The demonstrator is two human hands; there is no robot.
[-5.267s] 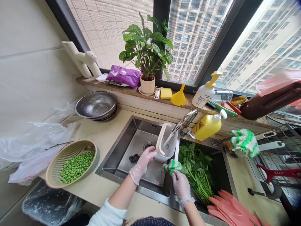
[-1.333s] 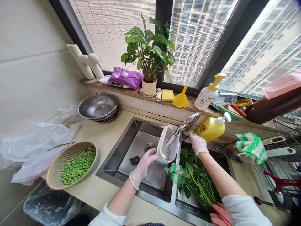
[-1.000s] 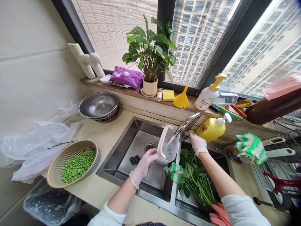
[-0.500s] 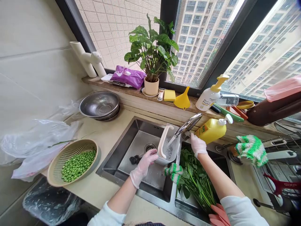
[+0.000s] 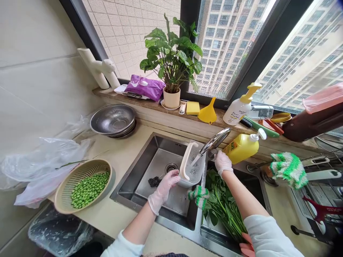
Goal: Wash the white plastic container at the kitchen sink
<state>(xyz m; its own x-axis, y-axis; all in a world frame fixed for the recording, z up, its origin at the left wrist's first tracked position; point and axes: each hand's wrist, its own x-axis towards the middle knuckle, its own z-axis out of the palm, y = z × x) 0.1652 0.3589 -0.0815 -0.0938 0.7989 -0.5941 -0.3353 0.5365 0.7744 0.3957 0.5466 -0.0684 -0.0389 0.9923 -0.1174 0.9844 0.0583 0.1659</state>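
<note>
Water runs from the chrome faucet (image 5: 214, 141) into a white container (image 5: 197, 166) in the left sink basin. My left hand (image 5: 166, 187), in a clear glove, is at the container's lower left edge with its fingers curved; whether it grips the rim is hard to tell. My right hand (image 5: 223, 162), also gloved, is closed on the faucet handle (image 5: 213, 153), which its fingers partly hide. Leafy greens (image 5: 222, 203) lie in the right basin below my right arm. A green-and-white cloth (image 5: 199, 196) hangs over the divider.
A basket of green beans (image 5: 88, 189) stands on the left counter, with metal strainers (image 5: 114, 119) behind it. A yellow bottle (image 5: 242, 148) is close beside my right hand. The sill holds a potted plant (image 5: 172, 96) and a pump bottle (image 5: 237, 111). A dish rack (image 5: 321, 192) is at right.
The view has shifted slightly. My right hand has moved a little left at the faucet handle, and the water in the container looks more bubbly.
</note>
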